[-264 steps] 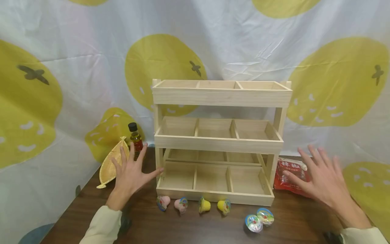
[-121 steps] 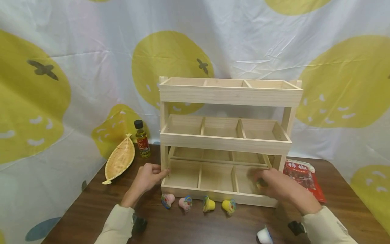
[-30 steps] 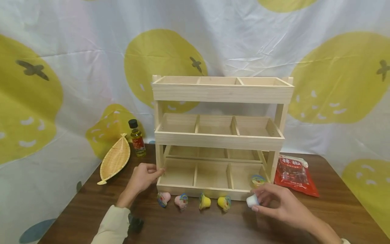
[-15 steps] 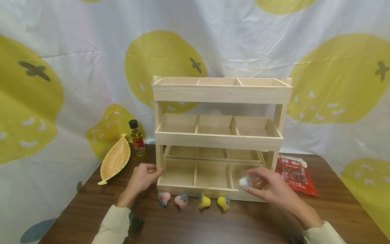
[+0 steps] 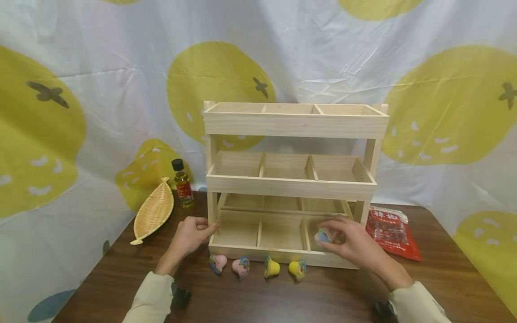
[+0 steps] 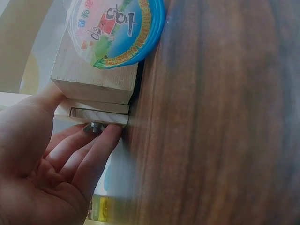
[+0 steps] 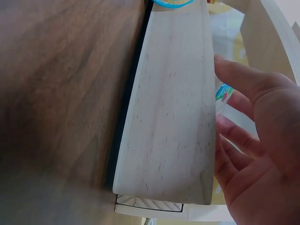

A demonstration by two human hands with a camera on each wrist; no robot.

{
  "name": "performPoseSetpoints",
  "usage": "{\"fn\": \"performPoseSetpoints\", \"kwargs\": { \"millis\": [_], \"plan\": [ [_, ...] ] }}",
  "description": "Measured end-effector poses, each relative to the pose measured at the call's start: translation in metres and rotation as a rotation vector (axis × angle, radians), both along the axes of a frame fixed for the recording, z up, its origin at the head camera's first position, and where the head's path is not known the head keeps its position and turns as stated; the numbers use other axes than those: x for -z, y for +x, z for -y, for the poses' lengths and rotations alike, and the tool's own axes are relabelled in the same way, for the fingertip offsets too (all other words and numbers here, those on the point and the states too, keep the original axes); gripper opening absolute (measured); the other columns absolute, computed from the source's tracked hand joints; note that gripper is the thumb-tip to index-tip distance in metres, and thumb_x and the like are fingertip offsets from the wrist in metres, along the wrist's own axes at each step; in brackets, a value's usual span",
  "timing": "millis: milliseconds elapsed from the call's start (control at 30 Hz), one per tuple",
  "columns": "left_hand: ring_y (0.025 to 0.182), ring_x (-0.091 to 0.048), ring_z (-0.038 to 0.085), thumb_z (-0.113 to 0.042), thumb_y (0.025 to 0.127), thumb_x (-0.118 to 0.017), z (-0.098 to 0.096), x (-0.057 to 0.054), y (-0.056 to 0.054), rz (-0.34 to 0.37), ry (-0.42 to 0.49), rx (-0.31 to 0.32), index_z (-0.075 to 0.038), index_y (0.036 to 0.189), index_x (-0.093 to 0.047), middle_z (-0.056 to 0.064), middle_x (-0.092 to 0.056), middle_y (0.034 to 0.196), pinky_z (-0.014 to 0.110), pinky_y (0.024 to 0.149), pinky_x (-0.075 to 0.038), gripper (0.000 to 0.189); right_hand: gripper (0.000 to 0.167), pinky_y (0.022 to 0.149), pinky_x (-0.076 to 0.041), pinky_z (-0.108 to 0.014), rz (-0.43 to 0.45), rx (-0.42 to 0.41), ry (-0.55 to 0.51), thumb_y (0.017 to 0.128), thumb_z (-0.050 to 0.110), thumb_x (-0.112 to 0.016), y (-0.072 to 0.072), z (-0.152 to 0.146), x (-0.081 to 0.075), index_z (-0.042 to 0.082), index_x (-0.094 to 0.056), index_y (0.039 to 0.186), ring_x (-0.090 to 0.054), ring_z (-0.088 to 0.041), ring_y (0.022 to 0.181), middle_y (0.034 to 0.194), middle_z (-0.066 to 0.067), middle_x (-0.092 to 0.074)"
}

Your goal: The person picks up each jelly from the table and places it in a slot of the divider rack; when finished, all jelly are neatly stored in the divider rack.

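Observation:
A three-tier wooden rack (image 5: 295, 125) with divided trays stands on the table. My left hand (image 5: 187, 233) grips its lower left side; in the left wrist view the fingers (image 6: 96, 159) reach round the post beside a wing nut. My right hand (image 5: 351, 237) is at the bottom tray's right compartment, with a white jelly cup (image 5: 323, 235) between thumb and fingers, its printed lid turned towards me. In the right wrist view the tray's front board hides most of that cup. Two pink jelly cups (image 5: 218, 264) and two yellow jelly cups (image 5: 272, 267) lie before the rack.
On the left are a boat-shaped woven basket (image 5: 154, 211) and a small oil bottle (image 5: 184, 185) with a black cap. To the right of the rack lies a red food packet (image 5: 389, 231). A lemon-print curtain (image 5: 323, 54) hangs behind the brown table (image 5: 242, 300).
Both white cups have left the table front. One was set in the bottom right compartment and is now hidden; my right hand has brought the other there. My left hand keeps its hold.

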State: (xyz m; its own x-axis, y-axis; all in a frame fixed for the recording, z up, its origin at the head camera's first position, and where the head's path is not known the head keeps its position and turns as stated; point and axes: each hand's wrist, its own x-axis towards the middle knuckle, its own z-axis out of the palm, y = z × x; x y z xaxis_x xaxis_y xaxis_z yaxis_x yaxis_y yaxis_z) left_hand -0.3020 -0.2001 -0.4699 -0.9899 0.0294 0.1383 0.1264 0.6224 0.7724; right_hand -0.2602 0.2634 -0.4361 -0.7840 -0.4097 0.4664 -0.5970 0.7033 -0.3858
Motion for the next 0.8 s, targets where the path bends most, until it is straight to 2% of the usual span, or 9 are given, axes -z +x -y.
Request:
{"fn": "performPoseSetpoints", "kwargs": {
  "millis": [200, 400, 600, 800],
  "plan": [
    [0.077, -0.083, 0.017, -0.043, 0.099, -0.080, 0.000, 0.000, 0.000, 0.004, 0.005, 0.000, -0.011, 0.102, -0.085, 0.009, -0.085, 0.099, 0.027, 0.066, -0.060, 0.033, 0.044, 0.075, -0.060, -0.031, 0.024, 0.015, 0.060, 0.086, 0.027, -0.094, -0.009, 0.002, 0.002, 0.012, -0.080, 0.125, -0.069, -0.010, 0.089, 0.120, -0.006, -0.080],
    [0.076, -0.082, 0.016, -0.042, 0.099, -0.080, 0.000, 0.000, 0.000, 0.010, 0.014, -0.001, -0.010, 0.101, -0.085, 0.008, -0.085, 0.098, 0.027, 0.066, -0.059, 0.032, 0.045, 0.078, -0.058, -0.032, 0.017, -0.023, 0.132, 0.088, 0.029, -0.093, -0.021, 0.006, 0.005, 0.015, -0.080, 0.128, -0.073, -0.018, 0.101, 0.129, -0.007, -0.079],
    [0.077, -0.082, 0.016, -0.043, 0.099, -0.080, 0.001, 0.001, 0.000, 0.011, 0.010, -0.003, -0.011, 0.100, -0.085, 0.007, -0.086, 0.097, 0.026, 0.066, -0.059, 0.032, 0.043, 0.088, -0.061, -0.041, 0.023, -0.058, 0.191, 0.086, 0.030, -0.094, -0.029, 0.009, 0.006, 0.014, -0.081, 0.124, -0.076, -0.025, 0.113, 0.129, -0.005, -0.080],
    [0.079, -0.083, 0.016, -0.044, 0.099, -0.080, 0.001, 0.001, -0.001, 0.009, 0.005, -0.005, -0.011, 0.103, -0.086, 0.007, -0.086, 0.098, 0.026, 0.067, -0.059, 0.033, 0.037, 0.080, -0.059, -0.035, -0.001, -0.062, 0.224, 0.085, 0.037, -0.094, -0.030, 0.009, 0.004, 0.017, -0.082, 0.114, -0.075, -0.018, 0.100, 0.117, -0.002, -0.081]
  ]
}}
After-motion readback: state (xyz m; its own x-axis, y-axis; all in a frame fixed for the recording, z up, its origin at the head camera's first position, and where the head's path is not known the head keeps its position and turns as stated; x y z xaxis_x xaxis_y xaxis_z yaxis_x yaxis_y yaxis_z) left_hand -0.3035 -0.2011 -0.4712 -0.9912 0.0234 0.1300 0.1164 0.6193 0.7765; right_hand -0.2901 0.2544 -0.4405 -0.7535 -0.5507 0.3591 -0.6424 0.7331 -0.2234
